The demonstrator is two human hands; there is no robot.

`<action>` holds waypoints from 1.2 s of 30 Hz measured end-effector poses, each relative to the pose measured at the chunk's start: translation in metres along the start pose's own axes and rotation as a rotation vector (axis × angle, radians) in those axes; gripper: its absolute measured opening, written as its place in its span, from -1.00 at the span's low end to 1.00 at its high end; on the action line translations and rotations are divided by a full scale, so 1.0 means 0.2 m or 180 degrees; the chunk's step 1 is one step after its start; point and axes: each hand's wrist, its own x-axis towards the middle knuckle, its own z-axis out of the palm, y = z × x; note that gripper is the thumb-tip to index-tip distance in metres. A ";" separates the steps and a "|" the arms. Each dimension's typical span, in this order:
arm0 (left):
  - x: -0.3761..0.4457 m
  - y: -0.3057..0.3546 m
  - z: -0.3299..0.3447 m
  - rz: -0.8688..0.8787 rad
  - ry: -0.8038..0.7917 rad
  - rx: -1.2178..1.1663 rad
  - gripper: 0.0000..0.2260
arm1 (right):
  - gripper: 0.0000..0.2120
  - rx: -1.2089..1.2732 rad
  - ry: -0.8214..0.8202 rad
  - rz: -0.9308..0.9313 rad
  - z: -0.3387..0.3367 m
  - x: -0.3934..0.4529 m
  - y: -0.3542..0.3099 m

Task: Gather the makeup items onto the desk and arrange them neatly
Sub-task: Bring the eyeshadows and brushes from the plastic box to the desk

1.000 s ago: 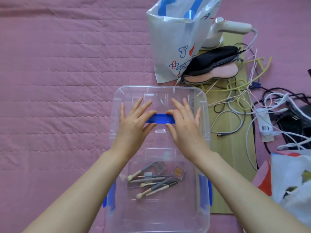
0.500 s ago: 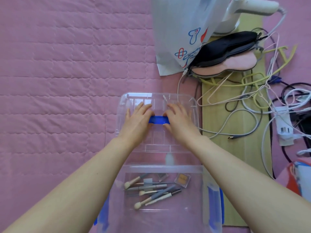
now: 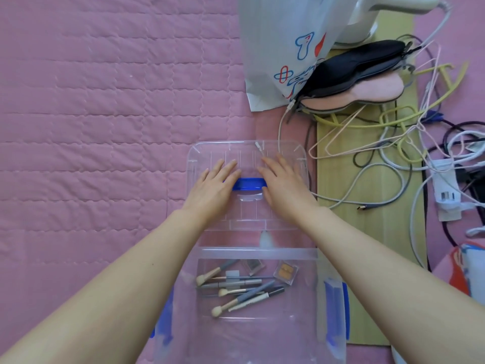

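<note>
Both hands are flat on a clear lid (image 3: 246,164) lying on the pink quilt (image 3: 105,114), just past the clear bin (image 3: 262,334). Left hand (image 3: 214,189) and right hand (image 3: 284,189) sit either side of the lid's blue handle (image 3: 249,183), fingers straight and spread, pressing down rather than curled round anything, and each hand's inner edge touches an end of the handle. The makeup stuff is all in the bin's far half: a loose pile of brushes (image 3: 236,290) with pale tips pointing left, a pencil-type stick among them, a small orange compact (image 3: 286,271) to the right and a greyish compact (image 3: 253,265) beside it. Can't read any label on them, too small and blurry. Blue latches (image 3: 336,308) are on the bin's sides; the left one is mostly behind the forearm, and the bin's near edge runs out of the picture. Top right there's a white plastic bag (image 3: 278,48) with blue and red doodle-ish prints, no readable words, its top cut off. Next to it is a black eye mask (image 3: 351,67) stacked on a pink one (image 3: 367,93), a white appliance (image 3: 367,19) mostly out of view, and a big tangle of cables (image 3: 393,143) and wire hangers over a pale wood board (image 3: 367,258). A power strip (image 3: 446,190) sits at the right edge, no legible writing on it.
</note>
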 end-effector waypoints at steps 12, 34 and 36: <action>-0.31 0.19 -0.19 0.0251 0.1129 -0.0348 -0.58 | -0.51 0.0070 0.0958 -0.0220 -0.18 -0.35 -0.15; -1.11 0.36 0.27 0.0206 0.1227 -0.0886 -0.84 | -0.59 0.0348 0.0772 -0.0364 0.28 -1.13 -0.30; -1.12 0.36 0.31 0.0159 0.1066 -0.0884 -0.87 | -0.61 0.0275 0.0568 -0.0336 0.33 -1.14 -0.29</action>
